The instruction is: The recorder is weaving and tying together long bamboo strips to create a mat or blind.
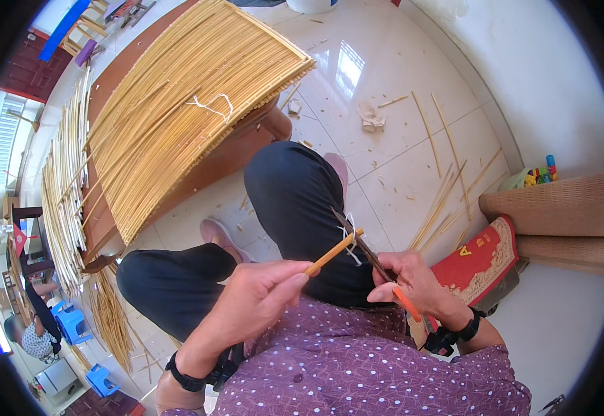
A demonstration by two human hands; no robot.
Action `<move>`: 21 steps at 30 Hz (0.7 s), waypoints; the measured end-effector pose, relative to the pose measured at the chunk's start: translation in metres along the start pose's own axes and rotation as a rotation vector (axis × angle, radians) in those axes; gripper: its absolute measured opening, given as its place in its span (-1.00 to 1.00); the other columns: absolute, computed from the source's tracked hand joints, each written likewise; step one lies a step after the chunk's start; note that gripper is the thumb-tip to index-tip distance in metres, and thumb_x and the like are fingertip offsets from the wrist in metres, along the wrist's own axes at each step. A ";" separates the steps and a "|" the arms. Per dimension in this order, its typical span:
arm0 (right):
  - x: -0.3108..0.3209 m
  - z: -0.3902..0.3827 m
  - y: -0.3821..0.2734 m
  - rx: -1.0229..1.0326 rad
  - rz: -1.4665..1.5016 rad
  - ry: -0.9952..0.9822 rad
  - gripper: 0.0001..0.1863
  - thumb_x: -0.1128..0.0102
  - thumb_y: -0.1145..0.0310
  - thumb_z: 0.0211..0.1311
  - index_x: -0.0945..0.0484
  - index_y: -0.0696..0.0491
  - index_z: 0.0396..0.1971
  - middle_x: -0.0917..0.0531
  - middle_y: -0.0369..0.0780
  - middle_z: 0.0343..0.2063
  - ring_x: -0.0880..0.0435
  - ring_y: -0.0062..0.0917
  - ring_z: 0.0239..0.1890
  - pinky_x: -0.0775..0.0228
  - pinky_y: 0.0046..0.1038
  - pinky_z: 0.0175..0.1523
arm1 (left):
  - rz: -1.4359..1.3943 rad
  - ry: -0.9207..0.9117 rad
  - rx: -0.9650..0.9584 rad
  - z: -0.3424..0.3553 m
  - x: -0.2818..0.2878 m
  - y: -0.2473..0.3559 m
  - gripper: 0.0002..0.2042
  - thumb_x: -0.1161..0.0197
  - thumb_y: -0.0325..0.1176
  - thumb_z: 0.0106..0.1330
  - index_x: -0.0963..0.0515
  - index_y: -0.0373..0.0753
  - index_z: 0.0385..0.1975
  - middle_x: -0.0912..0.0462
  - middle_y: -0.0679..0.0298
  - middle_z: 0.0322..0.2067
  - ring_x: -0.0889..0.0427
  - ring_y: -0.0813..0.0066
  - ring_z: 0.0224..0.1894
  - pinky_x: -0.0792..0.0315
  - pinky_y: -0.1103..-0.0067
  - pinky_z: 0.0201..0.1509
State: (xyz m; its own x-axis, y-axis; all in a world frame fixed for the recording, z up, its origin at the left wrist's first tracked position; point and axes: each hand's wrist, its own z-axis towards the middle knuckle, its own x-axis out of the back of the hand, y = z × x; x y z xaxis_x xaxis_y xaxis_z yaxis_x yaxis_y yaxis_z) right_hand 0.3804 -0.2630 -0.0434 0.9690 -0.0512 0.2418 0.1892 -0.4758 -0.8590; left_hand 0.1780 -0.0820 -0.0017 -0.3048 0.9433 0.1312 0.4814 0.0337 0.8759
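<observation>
My left hand [266, 295] pinches a short tan reed or bamboo stick [329, 254] that slants up to the right. White string [349, 232] is looped about its far end, with loose ends hanging. My right hand [410, 283] is closed around dark-bladed scissors [363, 244] with an orange handle. Their blades point up and left, crossing by the stick's tip and the string. Whether the blades touch the string, I cannot tell. Both hands are above my lap. A mat of tan sticks [198, 90] lies on the brown table ahead, with a piece of white string [212, 105] on it.
Loose sticks [444, 201] and crumpled paper [372, 118] lie on the tiled floor. Bundles of sticks [66, 180] flank the table's left. Rolled brown mats [550, 208] and a red patterned mat [478, 253] are at right. A blue stool [71, 323] and another person [37, 340] appear far left.
</observation>
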 end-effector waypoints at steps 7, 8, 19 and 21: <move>-0.016 -0.005 0.017 -0.009 0.148 0.174 -0.50 -0.47 0.11 0.00 -0.36 0.14 -0.73 -0.35 -0.28 -0.78 -0.23 -0.66 -0.70 -0.06 -0.50 -0.60 | -0.056 -0.041 0.116 0.003 -0.002 0.004 -0.77 -0.07 -0.38 0.41 -0.59 -0.29 -0.06 -0.49 0.41 -0.64 -0.41 0.76 -0.65 -0.31 0.72 -0.56; -0.015 -0.005 0.018 -0.009 0.148 0.175 -0.50 -0.47 0.11 0.00 -0.36 0.14 -0.73 -0.35 -0.28 -0.78 -0.23 -0.66 -0.70 -0.06 -0.50 -0.60 | -0.108 -0.062 0.136 0.003 -0.002 0.002 -0.77 -0.06 -0.38 0.42 -0.59 -0.28 -0.06 -0.48 0.43 -0.64 -0.38 0.78 -0.67 -0.28 0.74 -0.59; -0.002 0.068 0.207 -0.561 0.216 0.462 -0.45 -0.12 -0.12 0.23 -0.55 0.16 -0.51 -0.54 -0.20 -0.69 -0.59 -0.46 -0.62 -0.41 -0.42 -0.56 | -0.261 -0.158 0.050 -0.007 0.014 -0.005 -0.75 -0.03 -0.41 0.45 -0.58 -0.39 -0.07 -0.55 0.36 -0.58 -0.35 0.79 -0.70 -0.20 0.80 -0.63; -0.008 0.074 0.262 -0.560 -0.079 0.437 -0.36 -0.06 -0.20 0.22 -0.57 0.21 -0.47 -0.58 -0.08 -0.64 -0.63 -0.28 -0.52 -0.46 -0.31 -0.43 | -0.357 -0.211 0.086 -0.011 0.021 -0.009 -0.75 -0.02 -0.39 0.45 -0.57 -0.34 -0.03 -0.53 0.40 -0.59 -0.33 0.82 -0.69 -0.19 0.80 -0.63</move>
State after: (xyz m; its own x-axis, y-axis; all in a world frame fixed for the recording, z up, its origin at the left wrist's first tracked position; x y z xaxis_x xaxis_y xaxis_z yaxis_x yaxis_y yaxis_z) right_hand 0.4344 -0.3219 -0.3035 0.7809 -0.2896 0.5534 0.0323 -0.8661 -0.4989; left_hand 0.1582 -0.0663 -0.0022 -0.2941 0.9140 -0.2794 0.4455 0.3897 0.8060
